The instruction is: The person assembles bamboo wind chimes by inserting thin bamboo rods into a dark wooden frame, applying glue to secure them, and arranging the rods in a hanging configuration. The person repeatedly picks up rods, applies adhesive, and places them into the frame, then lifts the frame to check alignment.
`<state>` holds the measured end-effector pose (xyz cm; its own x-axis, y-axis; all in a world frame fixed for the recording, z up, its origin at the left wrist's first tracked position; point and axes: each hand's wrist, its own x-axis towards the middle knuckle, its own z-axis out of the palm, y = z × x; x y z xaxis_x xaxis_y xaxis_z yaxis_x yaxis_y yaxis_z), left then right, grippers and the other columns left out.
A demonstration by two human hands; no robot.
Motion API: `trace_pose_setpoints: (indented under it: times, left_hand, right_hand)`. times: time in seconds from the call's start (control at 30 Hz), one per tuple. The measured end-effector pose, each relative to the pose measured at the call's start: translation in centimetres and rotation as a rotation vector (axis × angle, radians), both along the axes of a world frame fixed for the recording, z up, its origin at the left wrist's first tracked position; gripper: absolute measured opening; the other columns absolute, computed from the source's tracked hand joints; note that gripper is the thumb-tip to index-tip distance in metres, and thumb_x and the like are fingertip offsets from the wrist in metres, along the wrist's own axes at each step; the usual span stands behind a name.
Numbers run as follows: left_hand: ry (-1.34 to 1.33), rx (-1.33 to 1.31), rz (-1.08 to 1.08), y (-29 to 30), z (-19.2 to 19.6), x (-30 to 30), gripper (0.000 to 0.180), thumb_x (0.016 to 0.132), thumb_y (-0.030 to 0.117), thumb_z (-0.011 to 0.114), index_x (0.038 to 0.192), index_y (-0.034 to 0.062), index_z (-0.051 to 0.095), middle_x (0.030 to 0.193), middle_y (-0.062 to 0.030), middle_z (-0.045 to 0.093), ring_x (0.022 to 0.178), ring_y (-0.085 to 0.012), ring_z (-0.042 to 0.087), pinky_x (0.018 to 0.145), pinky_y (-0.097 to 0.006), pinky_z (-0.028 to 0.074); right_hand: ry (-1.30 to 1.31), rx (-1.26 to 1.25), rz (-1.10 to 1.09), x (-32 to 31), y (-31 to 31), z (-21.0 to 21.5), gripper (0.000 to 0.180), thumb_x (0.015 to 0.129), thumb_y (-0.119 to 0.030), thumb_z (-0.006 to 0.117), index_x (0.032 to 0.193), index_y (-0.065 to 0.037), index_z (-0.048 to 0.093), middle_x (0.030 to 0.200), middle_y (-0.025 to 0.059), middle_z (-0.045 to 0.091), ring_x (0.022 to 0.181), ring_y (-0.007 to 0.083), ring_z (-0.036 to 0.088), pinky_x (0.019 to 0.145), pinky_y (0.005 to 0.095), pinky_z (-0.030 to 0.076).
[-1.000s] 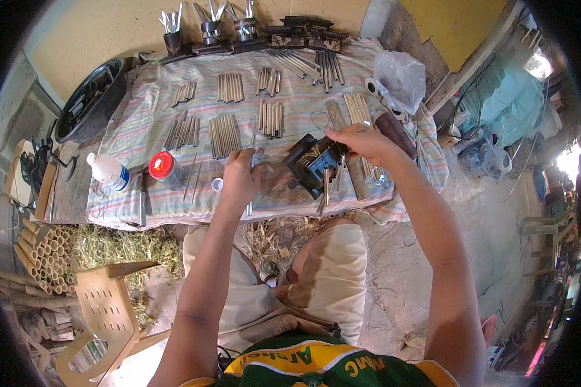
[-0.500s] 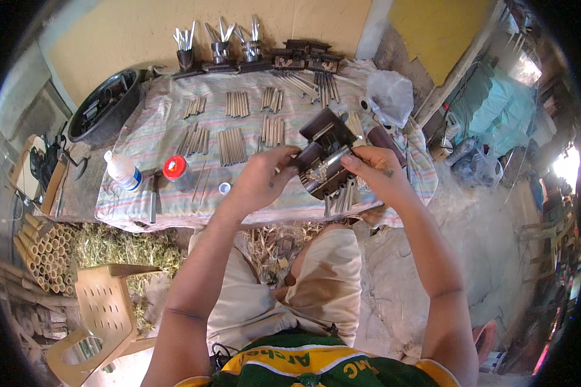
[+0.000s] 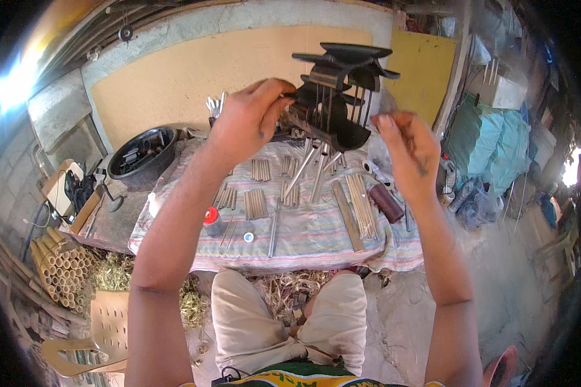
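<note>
Above the table hangs a dark, house-shaped wind chime (image 3: 329,77), with curved roof pieces, thin posts and several pale tubes dangling below it. My left hand (image 3: 255,116) pinches its left side with closed fingers. On its other side, my right hand (image 3: 410,151) is raised close to the posts, thumb and finger together. Whatever those fingertips hold, if anything, is too small to make out. Beneath, on the striped cloth (image 3: 303,251), lie bundles of thin sticks (image 3: 361,206), a flat wooden strip (image 3: 347,216) and a dark brown cylinder (image 3: 386,204).
A black tub (image 3: 142,155) with dark pieces stands at the table's left end. A red-lidded jar (image 3: 212,219) and small white cap (image 3: 248,237) are on the cloth. Below left are cut bamboo tubes (image 3: 61,274) and a beige plastic chair (image 3: 106,329).
Both hands have lifted the wind chime from low over the table, turning it upright, so its tubes now dangle. My right hand has moved off its near edge. The view has tilted up.
</note>
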<state>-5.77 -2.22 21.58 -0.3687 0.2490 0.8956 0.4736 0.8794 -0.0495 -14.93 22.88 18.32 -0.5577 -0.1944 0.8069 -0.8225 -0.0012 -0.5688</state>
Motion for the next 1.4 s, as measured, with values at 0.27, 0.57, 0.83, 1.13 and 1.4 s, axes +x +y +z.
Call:
trace_pose_setpoints:
  times: [0.27,0.57,0.83,1.13,1.4]
  left_hand:
    - [0.17,-0.107,-0.001,-1.3,7.0,-2.1,0.015,0.091,0.009,0.063,0.104,0.0043,0.056,0.086,-0.0179,0.066,0.076,-0.037,0.065,0.064,-0.042,0.05]
    - [0.075,-0.144,0.164,-3.5,9.1,-2.3,0.016,0.093,0.013,0.062,0.104,0.0041,0.055,0.091,-0.0179,0.069,0.083,-0.0367,0.068,0.067,-0.042,0.053]
    - [0.113,-0.192,0.203,-4.2,9.0,-1.7,0.015,0.092,0.015,0.061,0.104,0.0089,0.055,0.081,-0.0152,0.067,0.075,-0.0378,0.065,0.063,-0.047,0.051]
    - [0.343,-0.043,0.132,-2.0,6.7,-1.1,0.024,0.089,0.02,0.068,0.107,0.0058,0.062,0.089,-0.0128,0.069,0.073,-0.0277,0.068,0.062,-0.038,0.053]
    - [-0.437,0.724,-0.316,0.9,-0.8,-0.5,0.037,0.088,0.029,0.072,0.104,-0.0033,0.066,0.083,-0.0042,0.066,0.064,-0.0087,0.057,0.057,-0.025,0.049]
  right_hand:
    - [-0.193,-0.05,0.474,-1.7,-2.6,7.7,0.047,0.096,-0.033,0.061,0.132,-0.003,0.056,0.106,0.006,0.067,0.087,0.0116,0.063,0.074,0.0262,0.054]
    - [-0.08,0.027,0.387,-1.6,-4.5,10.1,0.043,0.096,-0.032,0.062,0.129,-0.004,0.059,0.108,0.0054,0.068,0.086,0.0123,0.064,0.071,0.0276,0.055]
    - [-0.048,0.098,0.256,-2.3,-6.5,10.1,0.039,0.097,-0.031,0.061,0.126,-0.004,0.061,0.105,0.0038,0.068,0.083,0.0098,0.062,0.071,0.0246,0.053]
    - [0.122,0.057,0.098,-6.9,-7.1,11.2,0.02,0.095,-0.021,0.063,0.105,-0.005,0.068,0.091,0.003,0.07,0.075,0.0077,0.062,0.065,0.0255,0.052]
    - [-0.134,0.042,0.143,-3.7,-5.5,12.0,0.019,0.097,-0.014,0.058,0.109,-0.001,0.065,0.096,0.0069,0.07,0.074,0.0131,0.066,0.062,0.0287,0.057]
